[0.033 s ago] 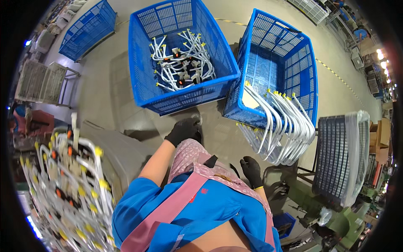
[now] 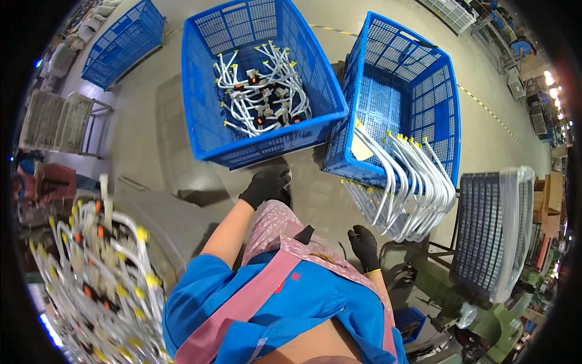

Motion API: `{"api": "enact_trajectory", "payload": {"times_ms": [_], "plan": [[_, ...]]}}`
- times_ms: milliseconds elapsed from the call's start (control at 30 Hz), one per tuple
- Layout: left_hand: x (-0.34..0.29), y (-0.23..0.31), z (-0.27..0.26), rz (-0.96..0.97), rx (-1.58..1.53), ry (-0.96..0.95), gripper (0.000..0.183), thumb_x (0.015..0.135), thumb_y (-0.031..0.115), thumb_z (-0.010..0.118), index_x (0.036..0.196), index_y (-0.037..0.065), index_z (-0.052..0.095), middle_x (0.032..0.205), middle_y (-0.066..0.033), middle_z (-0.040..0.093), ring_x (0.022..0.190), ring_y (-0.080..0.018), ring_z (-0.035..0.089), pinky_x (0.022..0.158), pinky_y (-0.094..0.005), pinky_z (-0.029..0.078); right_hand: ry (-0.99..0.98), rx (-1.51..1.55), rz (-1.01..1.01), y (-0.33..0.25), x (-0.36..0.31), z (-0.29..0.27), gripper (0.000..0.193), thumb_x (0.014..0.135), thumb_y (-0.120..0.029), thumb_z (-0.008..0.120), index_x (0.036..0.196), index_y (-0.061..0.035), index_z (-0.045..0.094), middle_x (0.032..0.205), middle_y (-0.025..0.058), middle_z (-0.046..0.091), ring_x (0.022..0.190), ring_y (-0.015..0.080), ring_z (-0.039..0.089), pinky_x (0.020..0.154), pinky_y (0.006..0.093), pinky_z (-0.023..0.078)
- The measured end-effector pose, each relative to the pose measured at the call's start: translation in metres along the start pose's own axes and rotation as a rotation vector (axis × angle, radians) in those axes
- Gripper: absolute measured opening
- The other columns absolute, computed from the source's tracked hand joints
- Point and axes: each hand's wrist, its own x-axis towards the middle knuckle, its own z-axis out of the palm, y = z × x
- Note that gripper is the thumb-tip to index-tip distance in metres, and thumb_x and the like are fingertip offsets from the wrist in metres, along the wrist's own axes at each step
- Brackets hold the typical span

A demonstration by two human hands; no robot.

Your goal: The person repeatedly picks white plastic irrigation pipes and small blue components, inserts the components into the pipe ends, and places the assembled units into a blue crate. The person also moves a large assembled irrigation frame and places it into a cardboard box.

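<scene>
My left hand, in a black glove, hangs before my left thigh, below the left blue crate. Its fingers bend away, and I cannot make out whether they hold anything. At my right side, my right hand, also gloved in black, is open with fingers slightly apart and nothing in it. It is nearest to a row of bent white tubes with yellow end caps, hooked over the near rim of the right blue crate. Inside the left crate lie similar white tube frames with black and orange fittings.
A large pile of white tube frames stands close on my left, beside a grey surface. To the right are stacked dark slatted panels and green machinery. Another blue crate stands at the far left.
The view has shifted very slightly, so the left crate and the tube pile sit a little differently in the picture. My hands keep nearly the same pose.
</scene>
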Motion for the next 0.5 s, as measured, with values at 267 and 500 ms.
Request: {"api": "enact_trajectory", "payload": {"times_ms": [267, 500], "plan": [[0.218, -0.130, -0.002, -0.311, 0.012, -0.197, 0.030, 0.086, 0.032, 0.054, 0.102, 0.008, 0.064, 0.098, -0.0179, 0.066, 0.092, -0.0366, 0.062, 0.079, -0.0461, 0.048, 0.039, -0.597, 0.037, -0.038, 0.205, -0.010, 0.078, 0.073, -0.038, 0.076, 0.136, -0.0076, 0.042, 0.129, 0.0190, 0.052, 0.120, 0.0385, 0.048, 0.095, 0.0503, 0.041], [0.318, -0.271, 0.117, -0.376, 0.097, -0.519, 0.030, 0.088, 0.030, 0.051, 0.103, 0.008, 0.063, 0.098, -0.0163, 0.066, 0.093, -0.0359, 0.063, 0.081, -0.0472, 0.049, -0.249, -0.827, 0.133, -0.020, 0.274, 0.037, 0.055, 0.072, -0.031, 0.071, 0.119, -0.0066, 0.057, 0.116, 0.0114, 0.060, 0.114, 0.0337, 0.050, 0.096, 0.0604, 0.033]]}}
